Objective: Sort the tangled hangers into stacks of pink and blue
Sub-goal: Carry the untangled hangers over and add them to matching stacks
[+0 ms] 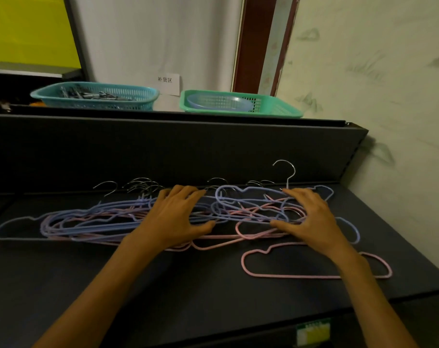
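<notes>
Head view: hangers [128, 219] under both grips.

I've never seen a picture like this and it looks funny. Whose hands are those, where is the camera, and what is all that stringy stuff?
The camera sits on a person's head and looks down, so you see their own arms. The left hand and right hand rest with spread fingers on a tangled pile of hangers, some pink, some blue, lying on a dark shelf. Neither hand plainly grips one yet. One pink hanger lies apart, nearer the person. Behind, higher up, stand a blue basket and a green basket.
</notes>
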`<state>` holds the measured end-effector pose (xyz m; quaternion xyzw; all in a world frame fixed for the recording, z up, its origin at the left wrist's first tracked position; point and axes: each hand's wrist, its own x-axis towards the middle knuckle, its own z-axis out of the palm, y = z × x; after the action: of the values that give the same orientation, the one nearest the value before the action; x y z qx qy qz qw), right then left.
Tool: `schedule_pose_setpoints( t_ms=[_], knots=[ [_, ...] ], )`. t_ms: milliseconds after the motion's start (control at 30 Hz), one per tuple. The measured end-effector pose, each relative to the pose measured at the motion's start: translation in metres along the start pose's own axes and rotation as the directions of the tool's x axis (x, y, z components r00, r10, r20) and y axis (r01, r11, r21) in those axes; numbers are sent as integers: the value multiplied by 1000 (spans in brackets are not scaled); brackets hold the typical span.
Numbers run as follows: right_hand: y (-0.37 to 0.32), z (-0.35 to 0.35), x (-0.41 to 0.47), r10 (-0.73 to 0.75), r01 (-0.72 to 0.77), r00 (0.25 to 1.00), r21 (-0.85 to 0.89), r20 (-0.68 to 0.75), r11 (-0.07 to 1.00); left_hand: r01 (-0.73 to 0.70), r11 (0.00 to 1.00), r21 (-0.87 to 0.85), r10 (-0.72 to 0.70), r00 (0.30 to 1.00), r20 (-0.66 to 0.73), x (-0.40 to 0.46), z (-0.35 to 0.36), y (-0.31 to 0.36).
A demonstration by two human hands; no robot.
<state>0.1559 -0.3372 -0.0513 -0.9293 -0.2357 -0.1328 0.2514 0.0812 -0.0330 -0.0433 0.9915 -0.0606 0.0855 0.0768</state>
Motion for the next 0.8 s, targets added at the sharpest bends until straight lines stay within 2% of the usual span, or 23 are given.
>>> schedule_pose_setpoints(
  t_ms=[200,333,467,633,800],
  knots=[
    [35,-17,1,49,-50,996,0,-78,999,16,999,-27,-15,998,64,26,8,35],
    [53,-23,4,49,-47,995,26,-89,999,67,997,-30,-63,989,131,34,14,46],
    [63,-26,6,47,-41,994,68,-96,997,102,993,-53,-93,985,142,36,13,49],
    [69,-27,5,41,-32,995,104,-91,994,111,992,-58,-106,991,80,35,16,48],
    [66,-28,3,30,-18,995,130,-90,991,98,995,-29,-100,993,-64,23,10,49]
  ],
)
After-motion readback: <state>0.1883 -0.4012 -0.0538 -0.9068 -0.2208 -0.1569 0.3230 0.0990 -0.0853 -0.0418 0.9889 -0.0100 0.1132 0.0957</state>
